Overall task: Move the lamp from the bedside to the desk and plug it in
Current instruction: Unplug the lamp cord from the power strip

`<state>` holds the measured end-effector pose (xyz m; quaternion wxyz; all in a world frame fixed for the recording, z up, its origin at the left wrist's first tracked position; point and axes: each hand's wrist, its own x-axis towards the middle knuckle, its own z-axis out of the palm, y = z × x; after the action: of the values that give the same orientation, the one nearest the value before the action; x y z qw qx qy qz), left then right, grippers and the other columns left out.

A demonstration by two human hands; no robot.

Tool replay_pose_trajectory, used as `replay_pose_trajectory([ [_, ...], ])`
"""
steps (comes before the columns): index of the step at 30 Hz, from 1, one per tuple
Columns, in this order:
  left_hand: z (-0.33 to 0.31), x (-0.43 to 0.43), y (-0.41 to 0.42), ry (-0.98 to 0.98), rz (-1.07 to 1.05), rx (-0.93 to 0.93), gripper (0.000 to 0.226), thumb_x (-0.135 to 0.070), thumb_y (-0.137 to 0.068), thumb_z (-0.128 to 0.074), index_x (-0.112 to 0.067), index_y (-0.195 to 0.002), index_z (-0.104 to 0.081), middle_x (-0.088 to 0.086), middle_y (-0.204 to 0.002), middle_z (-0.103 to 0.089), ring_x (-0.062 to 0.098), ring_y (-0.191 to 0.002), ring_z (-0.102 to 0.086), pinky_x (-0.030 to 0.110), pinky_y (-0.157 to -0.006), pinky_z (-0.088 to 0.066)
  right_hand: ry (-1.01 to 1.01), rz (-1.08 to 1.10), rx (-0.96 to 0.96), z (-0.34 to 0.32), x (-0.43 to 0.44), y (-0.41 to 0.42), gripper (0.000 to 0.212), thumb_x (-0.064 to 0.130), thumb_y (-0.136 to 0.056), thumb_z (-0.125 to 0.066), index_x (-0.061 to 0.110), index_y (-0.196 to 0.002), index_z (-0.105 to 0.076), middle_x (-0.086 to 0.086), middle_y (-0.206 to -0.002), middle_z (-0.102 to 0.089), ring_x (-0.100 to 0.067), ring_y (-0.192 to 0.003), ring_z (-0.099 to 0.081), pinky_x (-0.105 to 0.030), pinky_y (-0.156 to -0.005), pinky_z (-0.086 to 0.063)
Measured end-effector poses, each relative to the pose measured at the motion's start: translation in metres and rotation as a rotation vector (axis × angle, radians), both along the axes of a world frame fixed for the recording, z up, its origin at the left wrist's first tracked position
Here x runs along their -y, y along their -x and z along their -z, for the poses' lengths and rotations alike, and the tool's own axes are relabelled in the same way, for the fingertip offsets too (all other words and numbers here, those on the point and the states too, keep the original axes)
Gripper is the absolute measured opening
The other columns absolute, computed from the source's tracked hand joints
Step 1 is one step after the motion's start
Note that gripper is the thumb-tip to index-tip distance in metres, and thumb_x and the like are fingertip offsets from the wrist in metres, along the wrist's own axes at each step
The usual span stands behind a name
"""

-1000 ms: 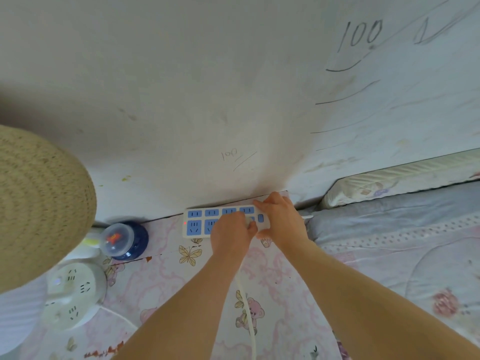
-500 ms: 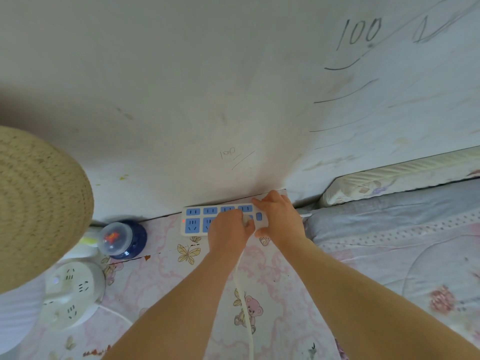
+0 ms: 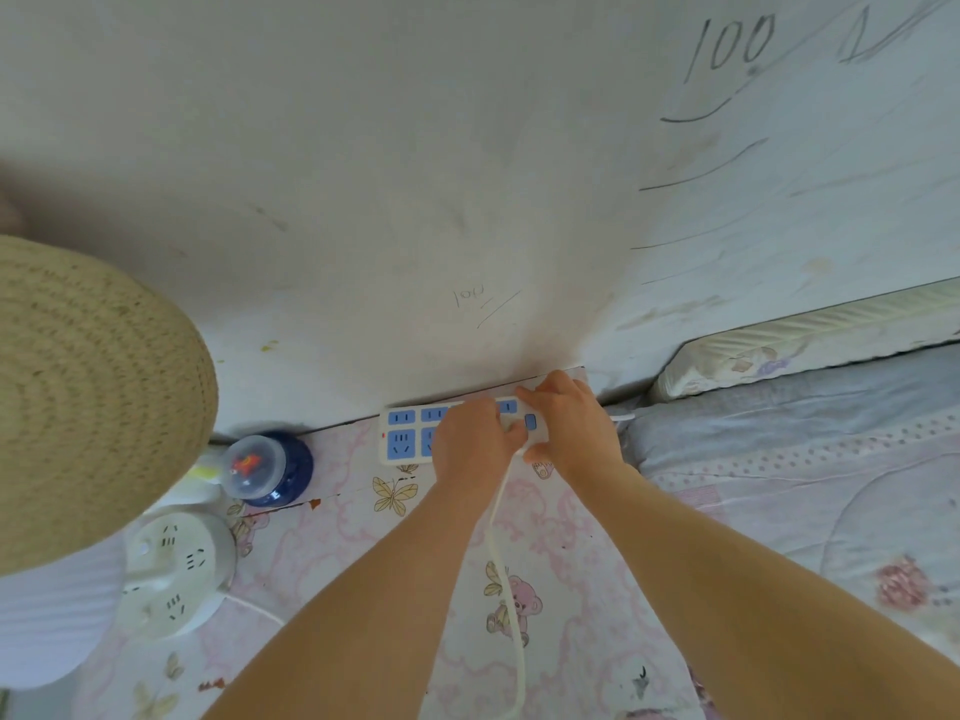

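The lamp stands at the far left, its woven straw shade point(image 3: 88, 402) above a white ribbed base point(image 3: 47, 621). A white power strip with blue sockets point(image 3: 402, 439) lies against the wall on the pink patterned bedside top point(image 3: 332, 553). My left hand point(image 3: 470, 444) is closed over a plug on the strip, and the plug itself is hidden under the fingers. A white cord point(image 3: 506, 574) runs from that hand toward me. My right hand point(image 3: 569, 423) grips the strip's right end beside its blue switch.
A round white multi-socket unit point(image 3: 176, 569) sits beside the lamp base. A dark blue bottle with a clear cap point(image 3: 270, 467) stands near the wall. The bed with grey and pink bedding point(image 3: 805, 459) is on the right. The scribbled white wall point(image 3: 467, 174) is right behind.
Both hands stay on the power strip. My left hand has shifted slightly right along it, covering more sockets.
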<state>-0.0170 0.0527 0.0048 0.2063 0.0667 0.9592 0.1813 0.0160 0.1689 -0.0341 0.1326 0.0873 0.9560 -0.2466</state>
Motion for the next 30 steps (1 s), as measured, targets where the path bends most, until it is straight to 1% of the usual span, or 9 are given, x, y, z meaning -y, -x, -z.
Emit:
replay_pose_trajectory([
  [4, -0.018, 0.008, -0.001, -0.052, -0.056, -0.047, 0.042, -0.023, -0.078, -0.058, -0.019, -0.050, -0.028, -0.003, -0.049, -0.031, 0.019, -0.050, -0.034, 0.028, -0.043, -0.021, 0.000, 0.001, 0.015, -0.004, 0.002, 0.000, 0.069, 0.020, -0.061, -0.079, 0.025, -0.124, -0.051, -0.005, -0.114, -0.049, -0.028, -0.108, -0.047, -0.032, -0.069, -0.044],
  [8, -0.029, 0.027, -0.002, -0.119, -0.090, -0.072, 0.045, -0.023, -0.080, -0.059, -0.019, -0.049, -0.026, -0.005, -0.047, -0.028, 0.012, -0.043, -0.026, 0.026, -0.043, -0.020, 0.022, 0.004, 0.042, -0.007, 0.004, 0.002, 0.073, 0.017, -0.063, -0.076, 0.022, -0.129, -0.047, -0.008, -0.119, -0.049, -0.028, -0.110, -0.048, -0.037, -0.087, -0.050],
  [10, -0.031, 0.033, -0.008, -0.150, -0.103, -0.081, 0.045, -0.024, -0.081, -0.057, -0.019, -0.050, -0.024, -0.005, -0.046, -0.024, 0.011, -0.042, -0.022, 0.026, -0.043, -0.019, 0.034, -0.029, 0.059, -0.008, 0.004, 0.001, 0.071, 0.015, -0.066, -0.074, 0.018, -0.130, -0.044, -0.009, -0.124, -0.050, -0.027, -0.115, -0.046, -0.036, -0.096, -0.045],
  [14, -0.033, 0.042, -0.020, -0.170, -0.140, -0.081, 0.046, -0.031, -0.084, -0.052, -0.020, -0.050, -0.023, -0.005, -0.045, -0.024, 0.010, -0.041, -0.023, 0.025, -0.041, -0.020, 0.077, 0.088, -0.183, -0.018, 0.012, -0.017, 0.055, 0.012, -0.077, -0.064, 0.015, -0.130, -0.048, -0.006, -0.134, -0.052, -0.024, -0.125, -0.043, -0.034, -0.106, -0.036],
  [18, -0.037, 0.050, -0.036, -0.262, -0.199, -0.026, 0.044, -0.039, -0.087, -0.050, -0.018, -0.055, -0.030, 0.002, -0.053, -0.040, 0.021, -0.048, -0.044, 0.034, -0.047, -0.039, 0.393, 0.307, -0.205, -0.039, 0.031, -0.041, 0.025, 0.016, -0.089, -0.053, 0.019, -0.109, -0.067, -0.004, -0.112, -0.068, -0.018, -0.100, -0.062, -0.026, -0.085, -0.046],
  [21, -0.046, 0.057, -0.050, -0.389, -0.326, 0.037, 0.040, -0.040, -0.086, -0.056, -0.015, -0.060, -0.039, 0.019, -0.066, -0.059, 0.036, -0.065, -0.066, 0.048, -0.066, -0.057, 0.534, 0.334, -0.141, -0.054, 0.037, -0.060, 0.021, 0.018, -0.090, -0.053, 0.019, -0.103, -0.070, -0.001, -0.105, -0.072, -0.013, -0.094, -0.065, -0.022, -0.083, -0.047],
  [23, -0.051, 0.062, -0.059, -0.415, -0.362, 0.044, 0.039, -0.041, -0.084, -0.060, -0.014, -0.063, -0.041, 0.022, -0.072, -0.066, 0.032, -0.063, -0.069, 0.050, -0.067, -0.058, 0.532, 0.324, -0.135, -0.061, 0.038, -0.072, 0.020, 0.016, -0.088, -0.055, 0.019, -0.099, -0.071, 0.001, -0.101, -0.073, -0.010, -0.088, -0.065, -0.014, -0.078, -0.044],
  [27, -0.065, 0.074, -0.075, -0.435, -0.387, 0.016, 0.042, -0.046, -0.084, -0.057, -0.015, -0.061, -0.040, 0.011, -0.064, -0.060, 0.017, -0.052, -0.062, 0.049, -0.069, -0.059, 0.524, 0.299, -0.114, -0.075, 0.044, -0.093, 0.015, 0.020, -0.085, -0.059, 0.022, -0.091, -0.073, 0.010, -0.087, -0.070, 0.005, -0.071, -0.057, 0.001, -0.065, -0.039],
  [30, -0.080, 0.081, -0.086, -0.457, -0.423, 0.008, 0.045, -0.049, -0.085, -0.055, -0.012, -0.060, -0.047, 0.010, -0.062, -0.064, 0.018, -0.057, -0.059, 0.048, -0.072, -0.058, 0.561, 0.255, -0.058, -0.089, 0.053, -0.106, 0.014, 0.027, -0.084, -0.061, 0.025, -0.091, -0.073, 0.012, -0.084, -0.070, 0.006, -0.074, -0.059, -0.002, -0.063, -0.041],
])
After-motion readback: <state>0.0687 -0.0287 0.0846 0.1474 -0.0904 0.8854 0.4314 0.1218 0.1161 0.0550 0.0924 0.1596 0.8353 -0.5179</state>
